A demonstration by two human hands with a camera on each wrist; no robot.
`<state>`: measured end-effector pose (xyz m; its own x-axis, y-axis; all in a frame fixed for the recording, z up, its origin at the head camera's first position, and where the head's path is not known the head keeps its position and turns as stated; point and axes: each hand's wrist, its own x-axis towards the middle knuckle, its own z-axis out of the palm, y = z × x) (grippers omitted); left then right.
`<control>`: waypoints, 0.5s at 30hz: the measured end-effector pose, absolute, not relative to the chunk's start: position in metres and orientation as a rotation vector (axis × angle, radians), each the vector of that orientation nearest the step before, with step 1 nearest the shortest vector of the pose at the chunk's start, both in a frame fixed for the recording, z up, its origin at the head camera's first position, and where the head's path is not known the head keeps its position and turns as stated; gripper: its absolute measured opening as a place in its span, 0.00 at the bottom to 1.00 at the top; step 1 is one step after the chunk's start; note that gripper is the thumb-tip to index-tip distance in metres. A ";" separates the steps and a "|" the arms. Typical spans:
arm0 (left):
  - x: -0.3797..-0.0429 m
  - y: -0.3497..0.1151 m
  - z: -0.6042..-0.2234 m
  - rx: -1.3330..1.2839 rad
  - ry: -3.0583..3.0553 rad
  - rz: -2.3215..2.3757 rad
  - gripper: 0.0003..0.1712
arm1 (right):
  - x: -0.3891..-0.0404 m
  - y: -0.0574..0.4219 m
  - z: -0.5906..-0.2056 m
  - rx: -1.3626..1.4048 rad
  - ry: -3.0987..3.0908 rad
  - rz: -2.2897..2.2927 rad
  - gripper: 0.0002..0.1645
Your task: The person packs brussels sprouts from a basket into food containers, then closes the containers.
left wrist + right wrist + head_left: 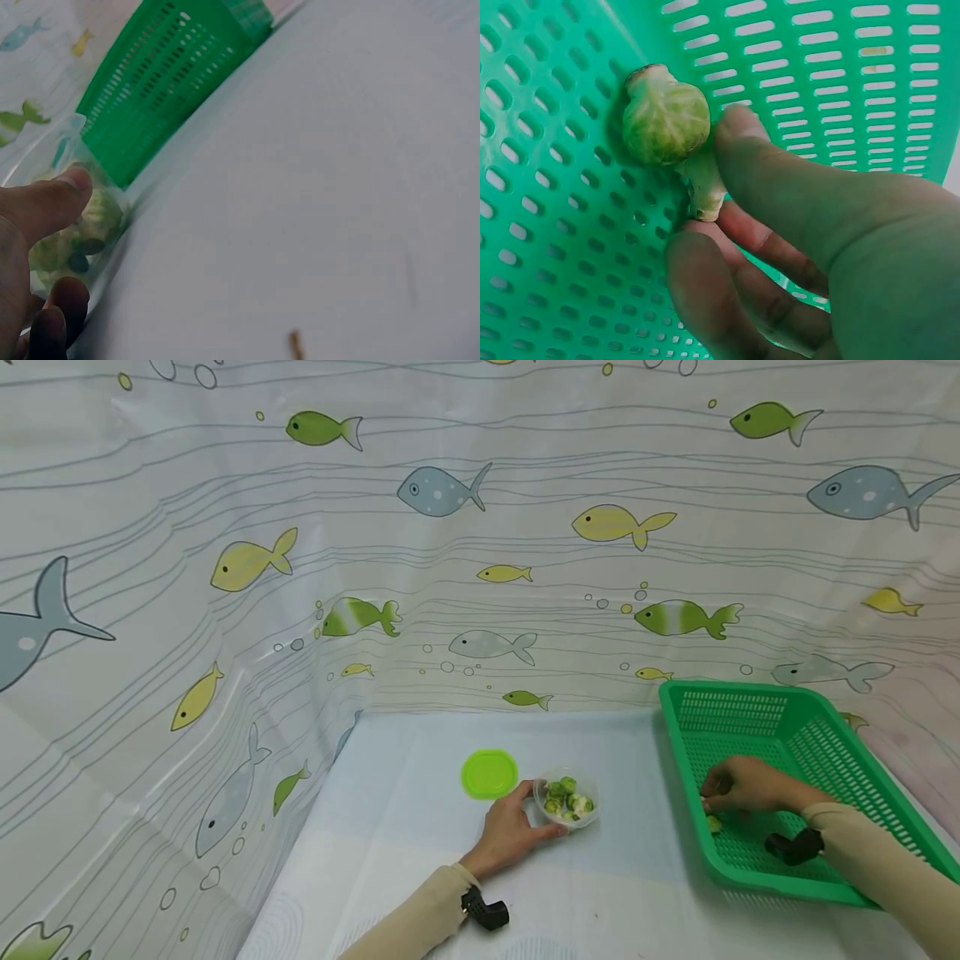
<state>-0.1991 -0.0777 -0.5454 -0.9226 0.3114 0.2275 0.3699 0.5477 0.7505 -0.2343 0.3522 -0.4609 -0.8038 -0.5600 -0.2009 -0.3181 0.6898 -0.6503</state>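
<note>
My left hand (512, 833) grips the side of a small clear plastic container (594, 817), its thumb and fingers spread around the wall. Inside it lie several Brussels sprouts (567, 802), green and pale. In the left wrist view the thumb presses against the see-through wall. My right hand (750, 785) is down in the green basket (693, 810), near its left wall. There its thumb and fingers pinch a Brussels sprout (705, 186), partly covered by the thumb. A second, rounder sprout (666, 120) lies against it on the slotted plastic.
A bright green lid (489, 774) lies flat on the pale table cover (405, 793), behind and left of the container. The basket stands at the right with raised perforated walls. A fish-patterned curtain (555, 602) hangs behind and at the left.
</note>
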 end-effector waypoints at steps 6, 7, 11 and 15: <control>-0.199 -0.077 -0.545 -0.586 -2.714 -1.329 0.45 | -0.236 0.354 -0.459 -0.684 2.528 -0.896 0.19; -0.199 -0.077 -0.545 -0.582 -2.715 -1.327 0.45 | -0.236 0.354 -0.460 -0.674 2.527 -0.898 0.20; -0.198 -0.077 -0.546 -0.576 -2.714 -1.325 0.45 | -0.236 0.355 -0.461 -0.641 2.550 -0.876 0.21; -0.198 -0.077 -0.545 -0.576 -2.710 -1.325 0.44 | -0.235 0.354 -0.462 -0.634 2.588 -0.828 0.16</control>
